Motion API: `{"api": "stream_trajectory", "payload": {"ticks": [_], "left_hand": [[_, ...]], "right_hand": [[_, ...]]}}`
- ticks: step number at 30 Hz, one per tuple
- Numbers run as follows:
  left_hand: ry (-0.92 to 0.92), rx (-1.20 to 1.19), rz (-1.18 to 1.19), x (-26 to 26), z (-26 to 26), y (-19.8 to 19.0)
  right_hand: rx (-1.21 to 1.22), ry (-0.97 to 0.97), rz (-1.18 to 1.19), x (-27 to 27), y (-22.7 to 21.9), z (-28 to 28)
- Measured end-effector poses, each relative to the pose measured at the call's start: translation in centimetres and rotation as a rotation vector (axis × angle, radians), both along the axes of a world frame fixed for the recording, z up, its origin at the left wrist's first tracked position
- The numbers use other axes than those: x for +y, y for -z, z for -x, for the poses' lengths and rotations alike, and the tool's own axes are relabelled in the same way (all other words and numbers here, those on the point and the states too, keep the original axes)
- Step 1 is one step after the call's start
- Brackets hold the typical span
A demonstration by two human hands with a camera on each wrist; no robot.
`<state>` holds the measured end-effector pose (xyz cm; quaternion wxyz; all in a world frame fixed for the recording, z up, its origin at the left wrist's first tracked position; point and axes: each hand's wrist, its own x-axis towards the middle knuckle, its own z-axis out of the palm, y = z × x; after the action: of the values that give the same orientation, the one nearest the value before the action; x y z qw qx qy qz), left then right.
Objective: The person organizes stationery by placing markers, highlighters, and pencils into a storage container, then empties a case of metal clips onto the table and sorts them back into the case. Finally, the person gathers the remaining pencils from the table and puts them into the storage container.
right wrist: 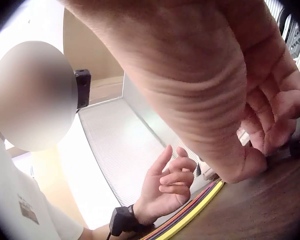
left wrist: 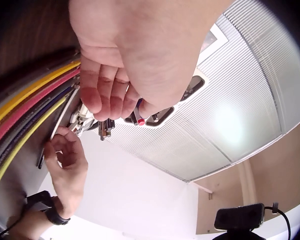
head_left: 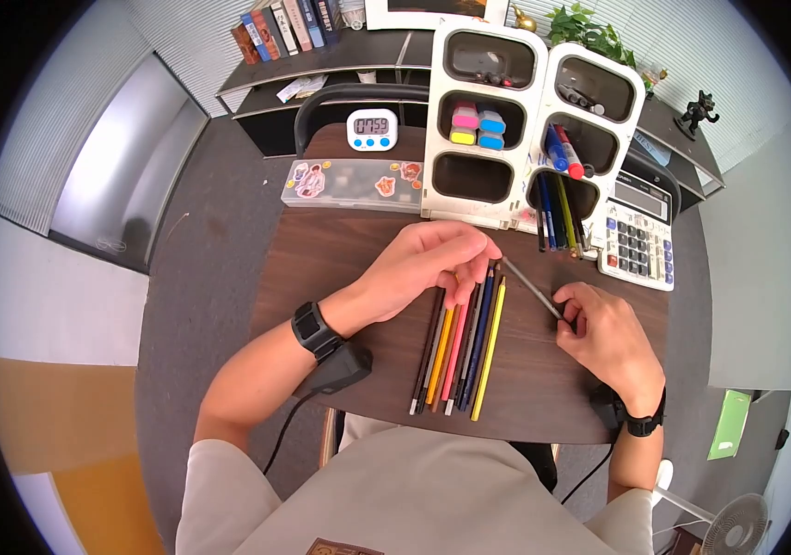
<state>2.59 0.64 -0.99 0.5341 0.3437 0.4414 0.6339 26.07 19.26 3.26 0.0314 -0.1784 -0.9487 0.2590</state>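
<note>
My right hand pinches the lower end of a grey pencil, which slants up and left over the table. At the pencil's far end is my left hand, its fingers loosely bent with nothing between them; in the right wrist view the left thumb and fingers stand apart. Under the left hand several colored pencils lie side by side, among them a yellow pencil, a pink pencil and an orange pencil. The left hand covers some of their upper ends.
A white desk organizer stands at the back, with highlighters, markers and more pencils in its compartments. To its right is a calculator. A stickered pencil case and a digital timer sit to its left.
</note>
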Motion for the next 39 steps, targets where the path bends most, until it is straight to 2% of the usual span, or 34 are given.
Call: {"api": "stream_trajectory", "payload": {"ticks": [3, 5, 7, 9, 12, 14, 16, 21, 23, 24, 26, 28, 30, 32, 34, 39], "left_hand": [[0.010, -0.016, 0.001, 0.0, 0.0, 0.2], [0.000, 0.097, 0.030, 0.0, 0.0, 0.0], [-0.026, 0.104, 0.025, 0.0, -0.7, -0.6], [-0.053, 0.113, 0.020, -0.1, -0.9, -0.9], [0.044, 0.142, 0.001, -0.1, -0.8, -0.8], [0.024, 0.126, 0.059, -0.2, -1.0, -0.9], [0.028, 0.126, 0.045, -0.2, -1.0, -0.9], [0.055, 0.144, 0.044, -0.2, -1.0, -1.2], [-0.031, 0.061, 0.047, -0.2, -1.0, -1.1], [-0.035, 0.062, 0.047, -0.2, -0.8, -1.0], [-0.177, -0.084, 0.057, -0.1, -0.3, -0.9], [-0.175, -0.128, 0.003, -0.2, 0.8, 0.2], [-0.197, -0.229, -0.076, -0.2, 1.4, 0.4], [-0.178, -0.230, -0.079, -0.2, 1.5, 0.4], [-0.142, -0.241, -0.081, -0.3, 1.3, 0.3], [-0.160, -0.199, -0.066, -0.2, 0.2, -1.0]], "right_hand": [[0.055, -0.009, 0.114, -0.2, -0.8, 0.2], [0.073, -0.005, 0.178, -0.6, -1.4, 0.4], [0.088, -0.005, 0.241, -0.9, -1.7, 0.6], [0.042, -0.022, 0.403, -1.2, -1.9, 0.7], [0.003, -0.074, 0.498, -1.4, -1.6, 0.8], [0.002, -0.093, 0.496, -1.4, -1.2, 0.7], [0.055, -0.231, 0.443, -1.5, -0.9, 0.7], [0.033, -0.260, 0.488, -1.4, -0.9, 0.7], [0.063, -0.284, 0.483, -1.1, -1.0, 0.6], [0.042, -0.232, 0.526, -1.1, -1.5, 0.6], [0.022, -0.179, 0.568, -0.8, -1.7, 0.4], [0.209, -0.263, 0.588, -0.5, -1.7, 0.1], [0.245, -0.304, 0.644, -0.1, -1.7, -0.1], [0.345, -0.416, 0.794, 0.0, -1.2, -0.3], [0.316, -0.386, 0.802, -0.3, -1.7, -0.6], [0.470, -0.420, 0.755, 0.4, -1.5, -0.8]]}}
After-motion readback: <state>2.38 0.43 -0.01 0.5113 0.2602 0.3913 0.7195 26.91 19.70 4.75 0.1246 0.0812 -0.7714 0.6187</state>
